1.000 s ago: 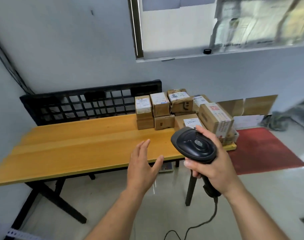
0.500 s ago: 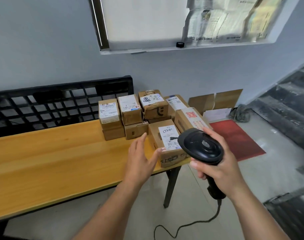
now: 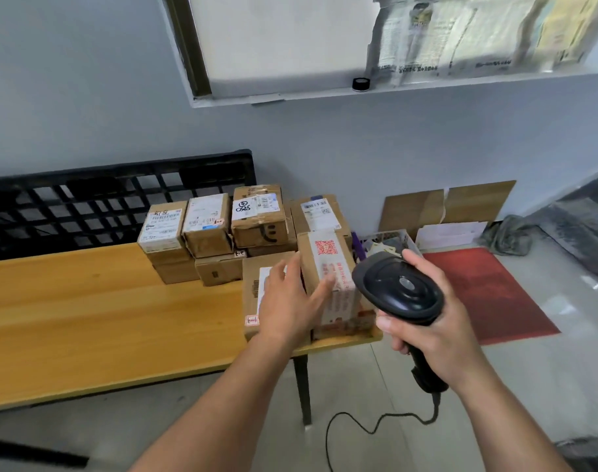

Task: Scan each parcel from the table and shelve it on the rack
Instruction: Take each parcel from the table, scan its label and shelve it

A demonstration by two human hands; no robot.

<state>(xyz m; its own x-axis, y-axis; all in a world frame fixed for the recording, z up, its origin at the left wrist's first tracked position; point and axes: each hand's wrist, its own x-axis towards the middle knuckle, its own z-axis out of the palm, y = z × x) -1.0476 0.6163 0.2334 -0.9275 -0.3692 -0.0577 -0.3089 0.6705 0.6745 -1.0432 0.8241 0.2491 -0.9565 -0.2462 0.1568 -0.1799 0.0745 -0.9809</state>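
Note:
Several cardboard parcels with white labels are stacked at the right end of the wooden table. Nearest me lie a low parcel and, to its right, a taller parcel with a red QR code. My left hand reaches over the low parcel with fingers spread, its thumb against the top of the QR parcel. My right hand grips a black corded barcode scanner just right of the parcels, head facing up.
A black plastic pallet leans on the wall behind the table. A red mat, flattened cardboard and a small basket of odds lie on the floor to the right. Steps rise at far right.
I have come closer to the table's right end. My left hand has advanced from short of the parcels onto them. The scanner stays gripped in my right hand.

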